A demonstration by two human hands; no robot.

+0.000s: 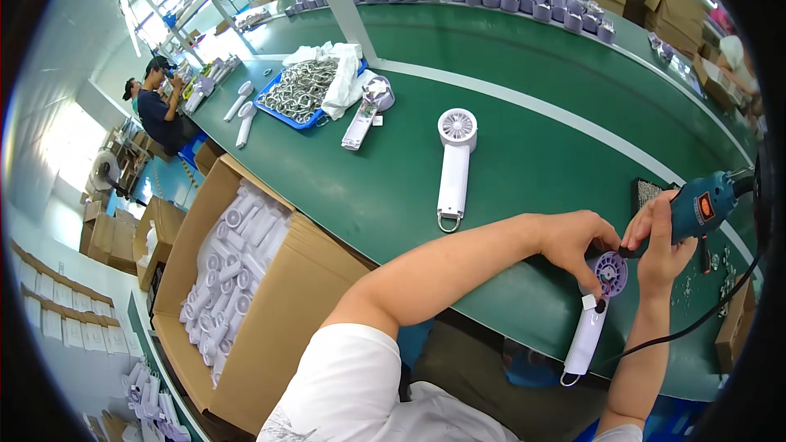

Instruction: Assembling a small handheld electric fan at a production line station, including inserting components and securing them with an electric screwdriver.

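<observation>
A white handheld fan with a round purple vaned head [585, 331] was seen at the near edge of the green tabletop [393, 205], its wire loop toward the body. Its head was pinched between thumb and curled fingers of the left hand [573, 250]. A teal corded power screwdriver [706, 206] was gripped by the right hand [661, 245], fingers wrapped about its front, close beside the head; exact tip contact could not be told. Farther off, a second white fan [455, 165] was noted lying flat.
</observation>
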